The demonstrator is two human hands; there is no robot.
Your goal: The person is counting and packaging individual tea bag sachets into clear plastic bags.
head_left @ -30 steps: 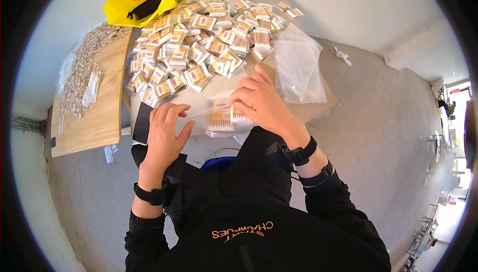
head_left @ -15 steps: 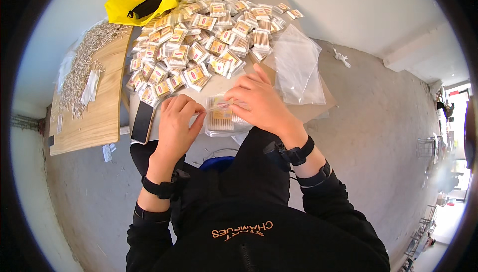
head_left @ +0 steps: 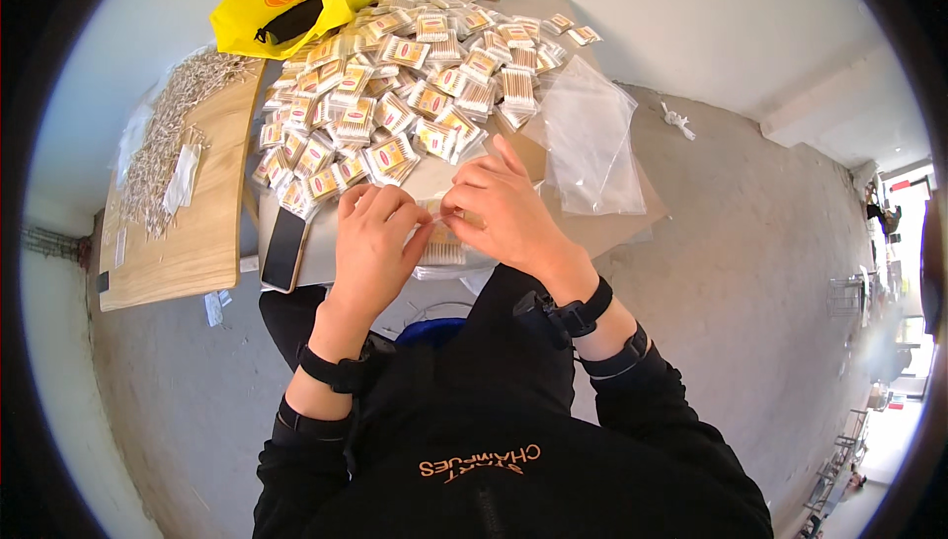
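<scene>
Well, left hand: its thumb and bent fingers (head_left: 373, 238) come together at the tips, pinching thin clear film.
Right hand: fingers curled toward the thumb (head_left: 509, 213), also pinching the film, its tips just beside the left hand's; one finger points up and away.
Clear bag: below the fingertips (head_left: 439, 269), at the table's near edge; its upper part is partly hidden by the hands.
Packs in the bag: cotton swab packs (head_left: 444, 252) with yellow labels, heads toward the person; I cannot count them from here.
Wrists: a black strap (head_left: 337, 371) on the left, another black strap (head_left: 581, 315) on the right, above dark sleeves.
Table: a bare patch (head_left: 432, 177) shows between the hands and the pile.
Phone: lying dark-screened (head_left: 284, 249) to the left of the left hand.
Pile: many small swab packs (head_left: 403, 52) heaped across the far side.
Spare bags: flat clear plastic (head_left: 592, 144) at the right, over cardboard (head_left: 632, 220).
Wooden board: at the left (head_left: 212, 253), bearing loose swabs (head_left: 148, 189) and a white slip (head_left: 182, 179).
Yellow bag: at the far left corner (head_left: 237, 26), something black (head_left: 296, 20) inside.
Floor: a white bundle (head_left: 677, 122) lies beyond the table's right side.
</scene>
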